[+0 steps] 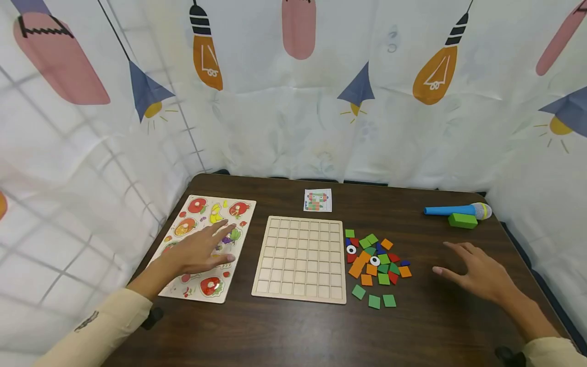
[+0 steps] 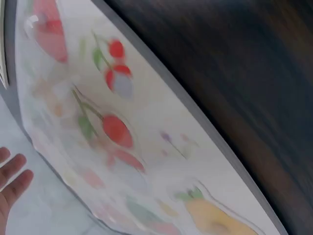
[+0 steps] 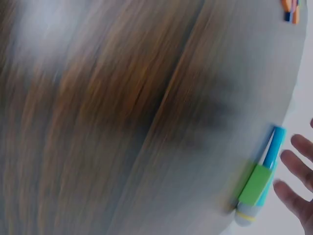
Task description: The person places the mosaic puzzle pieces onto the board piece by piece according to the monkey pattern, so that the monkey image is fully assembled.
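My left hand is over a white fruit puzzle board at the left of the table, fingers spread; whether it touches the board I cannot tell. In the left wrist view its fingertips show at the lower left edge. On the right, my right hand hovers above the table with loosely extended fingers and holds nothing. Closest to it are a green block and a blue toy microphone. Several coloured tiles lie scattered between that hand and a wooden grid board in the middle.
A small pattern card lies behind the grid board. The dark wooden table ends at a white printed curtain at the back, with more curtain on both sides. Three green tiles lie nearest the front of the pile.
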Demonstrator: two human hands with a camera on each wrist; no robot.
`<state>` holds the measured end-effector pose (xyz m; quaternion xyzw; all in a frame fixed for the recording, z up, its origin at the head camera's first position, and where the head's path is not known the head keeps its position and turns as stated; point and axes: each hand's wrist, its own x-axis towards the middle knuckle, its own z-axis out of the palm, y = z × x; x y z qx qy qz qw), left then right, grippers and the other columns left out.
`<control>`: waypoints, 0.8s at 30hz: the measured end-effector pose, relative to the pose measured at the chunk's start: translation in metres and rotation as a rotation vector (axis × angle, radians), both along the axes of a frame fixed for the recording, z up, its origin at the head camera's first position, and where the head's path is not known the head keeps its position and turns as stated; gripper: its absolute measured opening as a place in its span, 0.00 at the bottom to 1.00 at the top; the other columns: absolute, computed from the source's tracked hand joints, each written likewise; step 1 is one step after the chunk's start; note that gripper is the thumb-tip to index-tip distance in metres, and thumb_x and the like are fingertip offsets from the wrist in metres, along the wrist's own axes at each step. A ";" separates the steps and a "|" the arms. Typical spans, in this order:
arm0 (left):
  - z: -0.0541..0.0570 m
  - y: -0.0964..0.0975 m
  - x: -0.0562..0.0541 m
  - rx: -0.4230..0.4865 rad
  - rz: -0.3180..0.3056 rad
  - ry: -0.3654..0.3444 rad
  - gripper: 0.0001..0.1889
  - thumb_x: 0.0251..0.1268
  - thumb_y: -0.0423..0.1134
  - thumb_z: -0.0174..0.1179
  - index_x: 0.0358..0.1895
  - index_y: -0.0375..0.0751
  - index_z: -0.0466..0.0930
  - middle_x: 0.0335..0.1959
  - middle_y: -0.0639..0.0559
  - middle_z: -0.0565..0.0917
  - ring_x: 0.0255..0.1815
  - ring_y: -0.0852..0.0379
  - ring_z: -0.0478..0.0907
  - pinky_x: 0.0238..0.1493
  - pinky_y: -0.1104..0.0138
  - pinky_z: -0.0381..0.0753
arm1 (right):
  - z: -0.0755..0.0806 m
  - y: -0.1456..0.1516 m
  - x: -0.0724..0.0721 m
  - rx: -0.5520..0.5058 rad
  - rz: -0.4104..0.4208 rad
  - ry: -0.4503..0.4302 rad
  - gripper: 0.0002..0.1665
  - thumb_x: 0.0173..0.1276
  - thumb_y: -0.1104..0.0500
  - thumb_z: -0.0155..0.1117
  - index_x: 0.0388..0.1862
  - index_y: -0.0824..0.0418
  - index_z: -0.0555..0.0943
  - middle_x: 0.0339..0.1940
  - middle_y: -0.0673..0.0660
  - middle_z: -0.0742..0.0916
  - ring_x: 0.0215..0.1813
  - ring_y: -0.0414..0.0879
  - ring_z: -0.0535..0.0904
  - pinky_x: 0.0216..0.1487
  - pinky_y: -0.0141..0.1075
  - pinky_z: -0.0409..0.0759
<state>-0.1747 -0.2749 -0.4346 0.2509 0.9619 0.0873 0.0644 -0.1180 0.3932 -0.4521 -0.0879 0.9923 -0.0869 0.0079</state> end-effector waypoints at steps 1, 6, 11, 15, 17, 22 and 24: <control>0.000 0.004 0.001 0.004 -0.016 -0.006 0.45 0.66 0.69 0.54 0.79 0.46 0.57 0.78 0.37 0.62 0.71 0.29 0.68 0.63 0.37 0.71 | 0.002 -0.003 0.000 -0.019 -0.003 -0.014 0.51 0.64 0.29 0.64 0.71 0.65 0.70 0.63 0.73 0.76 0.57 0.72 0.77 0.37 0.62 0.80; 0.001 0.026 0.007 0.004 -0.093 -0.025 0.48 0.64 0.71 0.55 0.79 0.45 0.58 0.76 0.40 0.66 0.72 0.36 0.69 0.64 0.42 0.74 | 0.007 -0.022 0.000 -0.109 -0.021 -0.064 0.47 0.66 0.31 0.63 0.70 0.63 0.71 0.60 0.70 0.80 0.49 0.62 0.82 0.33 0.53 0.80; -0.002 0.045 0.009 -0.026 -0.185 -0.005 0.48 0.64 0.70 0.57 0.77 0.41 0.61 0.74 0.39 0.67 0.71 0.38 0.71 0.64 0.45 0.75 | 0.011 -0.039 -0.003 -0.225 -0.022 -0.063 0.41 0.67 0.35 0.65 0.68 0.60 0.74 0.52 0.62 0.87 0.42 0.50 0.84 0.32 0.43 0.79; -0.004 0.058 0.009 -0.046 -0.220 -0.041 0.47 0.65 0.66 0.60 0.78 0.38 0.59 0.77 0.37 0.63 0.73 0.37 0.68 0.66 0.45 0.73 | 0.012 -0.054 -0.008 -0.316 0.024 -0.043 0.36 0.68 0.39 0.66 0.66 0.60 0.76 0.47 0.56 0.89 0.38 0.43 0.83 0.33 0.39 0.79; -0.005 0.062 0.008 -0.058 -0.220 -0.057 0.48 0.64 0.66 0.60 0.78 0.37 0.58 0.77 0.36 0.62 0.74 0.36 0.66 0.67 0.43 0.72 | 0.012 -0.062 -0.012 -0.345 0.049 -0.034 0.34 0.69 0.41 0.67 0.65 0.60 0.77 0.45 0.53 0.89 0.37 0.41 0.83 0.34 0.37 0.80; -0.009 0.068 0.001 -0.101 -0.197 -0.091 0.52 0.61 0.67 0.62 0.78 0.35 0.56 0.78 0.34 0.59 0.75 0.34 0.63 0.68 0.42 0.69 | 0.010 -0.084 -0.022 -0.401 0.100 -0.051 0.30 0.69 0.43 0.67 0.63 0.60 0.79 0.43 0.49 0.88 0.35 0.37 0.83 0.34 0.33 0.80; -0.011 0.069 -0.001 -0.115 -0.187 -0.114 0.54 0.59 0.69 0.63 0.78 0.35 0.56 0.79 0.33 0.58 0.76 0.34 0.61 0.69 0.42 0.68 | 0.009 -0.092 -0.025 -0.430 0.119 -0.066 0.29 0.70 0.44 0.67 0.62 0.60 0.79 0.43 0.50 0.88 0.34 0.37 0.83 0.33 0.32 0.80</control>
